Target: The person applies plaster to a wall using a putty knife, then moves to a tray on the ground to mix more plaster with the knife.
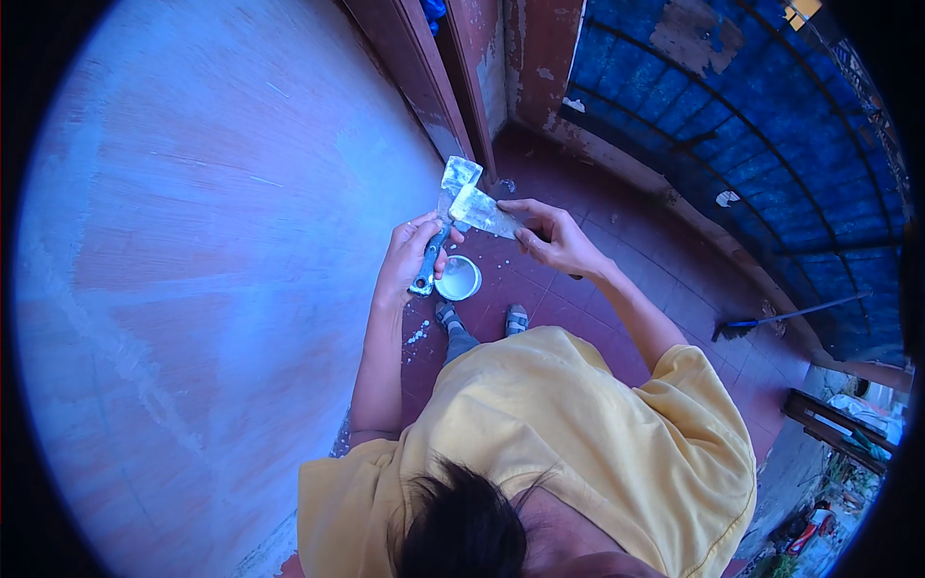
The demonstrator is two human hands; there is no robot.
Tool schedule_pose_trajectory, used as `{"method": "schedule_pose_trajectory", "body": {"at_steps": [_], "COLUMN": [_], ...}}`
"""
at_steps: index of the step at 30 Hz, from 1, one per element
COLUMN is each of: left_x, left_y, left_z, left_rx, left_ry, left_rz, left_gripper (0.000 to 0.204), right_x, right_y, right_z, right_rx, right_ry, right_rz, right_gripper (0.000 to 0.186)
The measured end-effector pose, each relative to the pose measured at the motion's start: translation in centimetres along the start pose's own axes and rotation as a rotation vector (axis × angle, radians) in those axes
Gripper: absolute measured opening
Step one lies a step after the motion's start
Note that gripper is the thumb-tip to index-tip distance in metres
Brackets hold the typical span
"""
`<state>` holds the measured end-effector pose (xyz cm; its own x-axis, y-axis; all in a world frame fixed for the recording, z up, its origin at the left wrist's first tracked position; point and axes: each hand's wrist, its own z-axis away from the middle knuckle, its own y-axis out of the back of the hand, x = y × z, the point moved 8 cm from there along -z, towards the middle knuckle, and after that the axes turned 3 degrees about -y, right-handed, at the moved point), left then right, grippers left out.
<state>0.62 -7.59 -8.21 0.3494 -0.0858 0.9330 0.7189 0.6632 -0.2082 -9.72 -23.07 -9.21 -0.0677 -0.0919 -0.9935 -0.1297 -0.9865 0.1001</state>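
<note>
My left hand (405,258) is closed round the dark handle of a putty knife (431,258), its white-smeared blade pointing up and away from me. Between the thumb and fingers of my right hand (559,237) is a second putty knife (485,212), gripped near its blade. That wide blade, coated with whitish paste, points left and overlaps the first one; whether the two touch I cannot tell. Most of the second knife's handle is hidden by my right hand. Below the knives, a round white tub (458,278) holding pale material stands on the floor near my feet.
Close on my left rises a wall (231,231) with pale smeared patches. A reddish door frame (424,77) stands ahead. White drips (417,333) spot the red tiled floor (617,323). To the right are a barred blue panel (713,116) and a broom (737,329).
</note>
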Motion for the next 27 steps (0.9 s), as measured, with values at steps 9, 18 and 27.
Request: {"method": "schedule_pose_trajectory", "body": {"at_steps": [9,18,27], "left_x": [1.2,-6.3,-2.3], "left_y": [5.1,11.4,18.8], "left_z": [2.6,5.0,5.0], "left_rx": [0.205,0.18,0.047], "left_ry": [-0.049,0.042,0.098], "left_rz": [0.03,0.21,-0.013], "left_gripper": [0.029,0.032,0.034], "right_x": [-5.5,-12.9,-38.5], "right_y": [-0.2,-5.1,-10.2], "right_z": [-3.0,-7.5,-20.9], "right_rx": [-0.11,-0.016,-0.061], "right_ry": [-0.108,0.154,0.822], "right_rz": [-0.661,-1.138,-0.891], "right_gripper": [0.06,0.05,0.051]}}
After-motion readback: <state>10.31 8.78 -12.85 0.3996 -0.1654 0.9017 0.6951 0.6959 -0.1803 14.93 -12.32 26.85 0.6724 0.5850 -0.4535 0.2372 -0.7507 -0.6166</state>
